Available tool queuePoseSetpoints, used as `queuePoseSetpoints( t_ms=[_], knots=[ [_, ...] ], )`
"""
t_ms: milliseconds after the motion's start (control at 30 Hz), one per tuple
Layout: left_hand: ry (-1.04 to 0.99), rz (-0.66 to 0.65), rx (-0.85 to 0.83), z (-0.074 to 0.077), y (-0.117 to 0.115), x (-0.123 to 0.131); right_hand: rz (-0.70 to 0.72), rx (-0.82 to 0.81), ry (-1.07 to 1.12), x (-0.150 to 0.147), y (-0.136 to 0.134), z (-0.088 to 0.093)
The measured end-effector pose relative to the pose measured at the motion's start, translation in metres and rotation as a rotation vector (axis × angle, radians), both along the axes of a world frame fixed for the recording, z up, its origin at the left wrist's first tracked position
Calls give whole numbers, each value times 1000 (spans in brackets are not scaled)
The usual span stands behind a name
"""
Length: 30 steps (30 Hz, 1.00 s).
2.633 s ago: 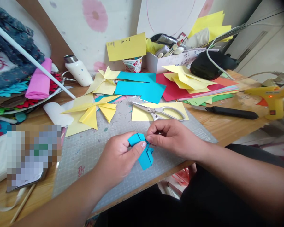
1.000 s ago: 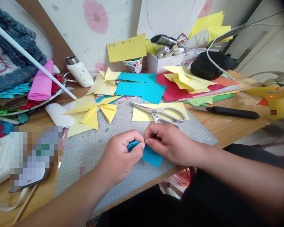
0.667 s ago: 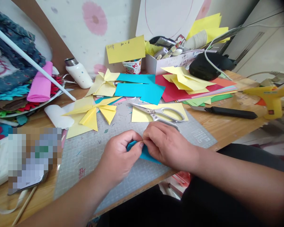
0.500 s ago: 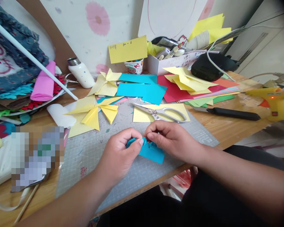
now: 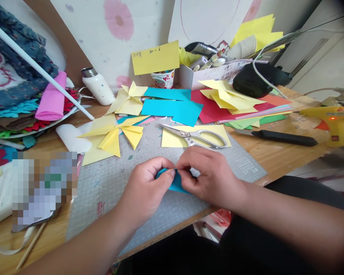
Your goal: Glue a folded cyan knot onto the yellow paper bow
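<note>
A piece of blue paper (image 5: 177,185) is pinched between my two hands over the grey cutting mat (image 5: 103,206). My left hand (image 5: 149,187) grips it by thumb and forefinger at its upper edge. Right beside those fingertips, my right hand (image 5: 208,173) pinches the same edge and covers much of the sheet. Just beyond the hands, metal scissors (image 5: 195,136) lie on a pale yellow sheet (image 5: 172,142). Folded yellow paper pieces (image 5: 110,141) rest at the mat's far left, and flat blue strips (image 5: 160,107) lie behind the scissors.
At right are a black-handled knife (image 5: 288,137) and a yellow glue gun (image 5: 338,122) with its light on. Coloured sheets (image 5: 209,107) are stacked at the back. A white bottle (image 5: 97,86) and a pink roll (image 5: 52,97) stand left, above a blurred-out object (image 5: 46,191).
My right hand has curled further over the blue paper, its fingers now against my left fingertips. Less of the paper shows than before.
</note>
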<state>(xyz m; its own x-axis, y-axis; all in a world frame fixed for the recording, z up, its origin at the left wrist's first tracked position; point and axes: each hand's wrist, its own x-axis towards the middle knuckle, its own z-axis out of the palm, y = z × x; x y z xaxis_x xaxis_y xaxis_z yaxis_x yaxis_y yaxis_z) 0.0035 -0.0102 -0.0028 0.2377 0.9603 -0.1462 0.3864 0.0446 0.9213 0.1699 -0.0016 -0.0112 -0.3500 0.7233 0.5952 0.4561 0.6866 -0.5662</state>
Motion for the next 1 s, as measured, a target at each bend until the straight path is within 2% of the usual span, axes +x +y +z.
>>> queuePoseSetpoints(
  t_ms=[167, 267, 567, 700, 833, 900, 1000],
  knots=[
    [-101, 39, 2, -7, -1, -2, 6, 197, -115, -1, -1, -3],
    [-218, 65, -65, -9, -2, -1, 44, 290, -172, 2, 1, -2],
    [-529, 130, -314, 1, 1, 3, 253, 151, -132, 19, 10, 6],
    [-584, 152, -370, 2, 3, 3, 243, 209, -197, 22, 11, 7],
    [-544, 154, -370, 0, 4, 4, 243, 297, -254, 22, 10, 7],
    [-491, 140, -318, -2, 4, 3, 271, 243, -204, 21, 9, 7],
    [-342, 80, -148, -4, 3, -1, 276, -83, 34, 20, 8, 9]
  ],
)
